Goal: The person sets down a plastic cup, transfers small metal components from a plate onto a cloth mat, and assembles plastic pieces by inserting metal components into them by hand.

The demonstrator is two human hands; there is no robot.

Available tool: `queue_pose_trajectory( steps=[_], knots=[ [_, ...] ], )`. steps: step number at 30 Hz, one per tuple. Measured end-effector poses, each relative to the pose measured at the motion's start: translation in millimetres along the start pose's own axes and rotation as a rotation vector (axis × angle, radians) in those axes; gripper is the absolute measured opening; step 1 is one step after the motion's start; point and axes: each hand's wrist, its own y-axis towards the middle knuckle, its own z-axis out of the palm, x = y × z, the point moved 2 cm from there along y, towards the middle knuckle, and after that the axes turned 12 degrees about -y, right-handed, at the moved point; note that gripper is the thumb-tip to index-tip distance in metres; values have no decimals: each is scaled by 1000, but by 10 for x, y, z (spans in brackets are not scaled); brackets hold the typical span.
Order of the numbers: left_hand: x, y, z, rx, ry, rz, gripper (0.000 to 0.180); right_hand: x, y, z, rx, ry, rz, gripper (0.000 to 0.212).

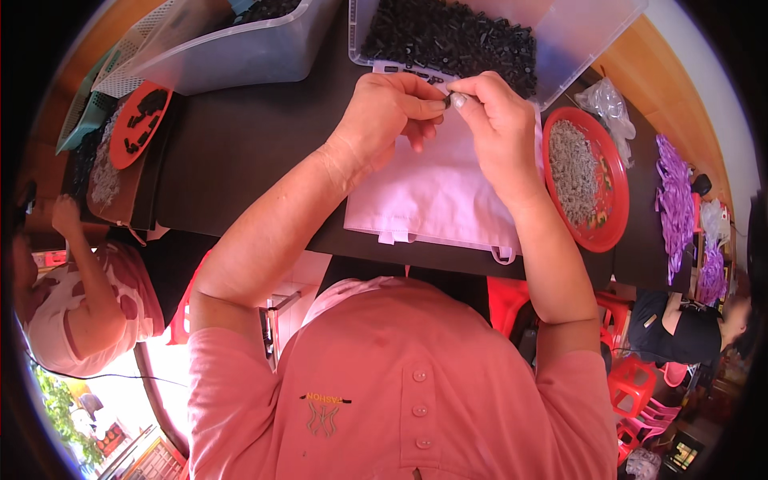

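Pink polo-shirt fabric (480, 384) fills the foreground, with a buttoned placket down its front and bare forearms reaching from its sleeves over a dark tabletop (240, 144). On that surface, a pale pink cloth (440, 192) lies beneath the hands, with loops showing along its near edge. Beyond it stands a clear plastic bin (588, 28) holding a heap of black pieces (448, 40); a greyish translucent tub (240, 60) sits farther left. At the left, a seated co-worker (88, 312) wears a patterned top; another person (680, 328), in dark clothing, is at the far right. Right of the cloth, a round red tray (622, 192) carries many small grey parts (572, 172), and a bundle of purple straps (674, 200) hangs farther right. A smaller-looking red plate (120, 142) at the left holds scattered black parts. Above the cloth, the left hand (396, 108) and right hand (496, 112) meet, thumb and forefinger of each pinching one small black piece (449, 102) between their tips, just in front of the clear bin. Its exact shape is mostly hidden by the fingers.
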Motion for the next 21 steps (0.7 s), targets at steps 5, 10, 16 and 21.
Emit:
queue_pose_trajectory(
  steps=[5,10,16,21],
  knots=[
    [55,13,13,-31,140,125,12,31,-43,67,-95,-219,-100,11],
    [53,26,7,-15,118,118,13,-31,-56,97,-113,-115,24,8],
    [-1,5,36,71,-15,57,18,-88,11,-45,-21,201,274,6],
    [-4,13,23,73,-14,30,18,-73,9,-60,8,227,291,6]
  ],
)
